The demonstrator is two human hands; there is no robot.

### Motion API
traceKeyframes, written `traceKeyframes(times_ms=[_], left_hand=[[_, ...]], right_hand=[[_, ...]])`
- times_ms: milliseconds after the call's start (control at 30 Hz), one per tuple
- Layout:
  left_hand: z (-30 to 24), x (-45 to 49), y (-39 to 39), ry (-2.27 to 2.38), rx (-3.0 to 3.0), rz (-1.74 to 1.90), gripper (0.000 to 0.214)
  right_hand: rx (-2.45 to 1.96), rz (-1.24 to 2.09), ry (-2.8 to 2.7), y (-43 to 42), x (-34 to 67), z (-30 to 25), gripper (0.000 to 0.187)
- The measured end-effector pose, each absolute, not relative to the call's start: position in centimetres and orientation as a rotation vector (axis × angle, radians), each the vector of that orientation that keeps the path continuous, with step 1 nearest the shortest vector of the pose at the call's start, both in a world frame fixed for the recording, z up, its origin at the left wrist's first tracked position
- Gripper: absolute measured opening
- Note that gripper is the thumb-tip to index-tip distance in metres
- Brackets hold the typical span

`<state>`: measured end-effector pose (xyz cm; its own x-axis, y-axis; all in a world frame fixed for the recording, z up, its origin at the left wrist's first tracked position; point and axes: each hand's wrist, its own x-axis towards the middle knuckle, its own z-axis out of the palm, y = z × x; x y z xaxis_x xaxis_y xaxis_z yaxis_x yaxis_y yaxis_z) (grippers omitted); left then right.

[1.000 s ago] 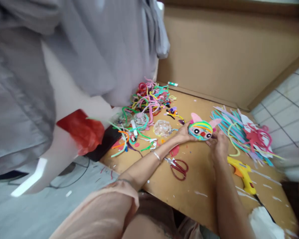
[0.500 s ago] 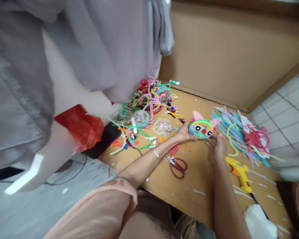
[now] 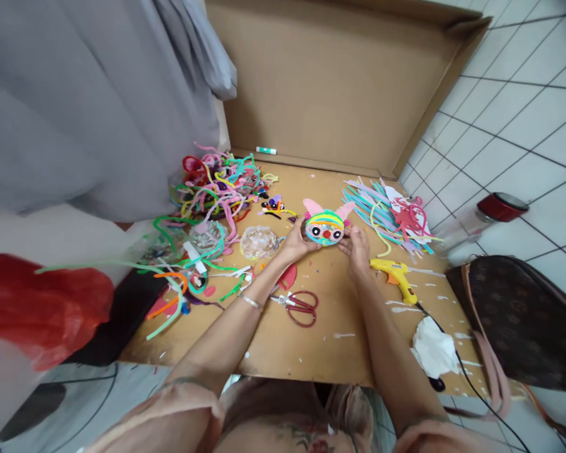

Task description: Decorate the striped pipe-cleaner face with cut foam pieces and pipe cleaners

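Holding up a small, round, rainbow-striped face craft (image 3: 325, 218) with black-and-white eyes, a red nose and two pink ears, just above the middle of a tan tabletop (image 3: 339, 352). Got the left hand (image 3: 298, 244) wrapped round its left side, thumb and fingers closed on the edge. Have the right hand (image 3: 357, 250) up at the lower right edge too, fingers bent in and narrow, but honestly can't tell whether pinching or just touching.

Got red-handled metal scissors (image 3: 287, 301) lying near the left forearm, between both arms. Over past the right forearm, see a yellow glue gun (image 3: 397, 277) with a black cord, running down beside a crumpled white tissue (image 3: 434, 346). Beyond the right hand, spot a loose bundle of pastel fuzzy stems (image 3: 368, 211).

Beyond the left hand, see a clear, lumpy, round piece (image 3: 258, 242), then a big tangled heap of multicoloured fuzzy stems (image 3: 224, 189) farther back. Also notice a green-and-white glue stick (image 3: 266, 150) by the foot of a brown cardboard panel (image 3: 321, 88), plus a dark brown patterned bag (image 3: 523, 321) far right and a red plastic bag (image 3: 61, 308) far left.
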<state>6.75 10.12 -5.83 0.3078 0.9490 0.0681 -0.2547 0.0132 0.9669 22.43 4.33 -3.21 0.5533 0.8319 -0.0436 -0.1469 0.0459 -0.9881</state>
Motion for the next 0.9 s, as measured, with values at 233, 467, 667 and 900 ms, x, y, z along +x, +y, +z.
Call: traceKeyframes(times_ms=[233,467,667,900], left_hand=[[-6.0,6.7,10.2,0.766,1.221,1.091,0.112],[-5.4,5.9,9.8,0.678,1.226,1.03,0.121],[-4.8,4.5,9.8,0.588,0.984,0.961,0.084],[-5.1,5.0,9.7,0.682,0.903,1.027,0.065]], right_hand=[[-1.326,0.833,-0.661,4.4,22.6,-3.3,0.057],[-1.324,0.838,-0.681,4.2,22.6,-3.3,0.057],[-1.328,0.844,-0.674,4.2,22.5,-3.0,0.058],[-1.34,0.833,-0.687,4.1,22.4,-2.9,0.06]])
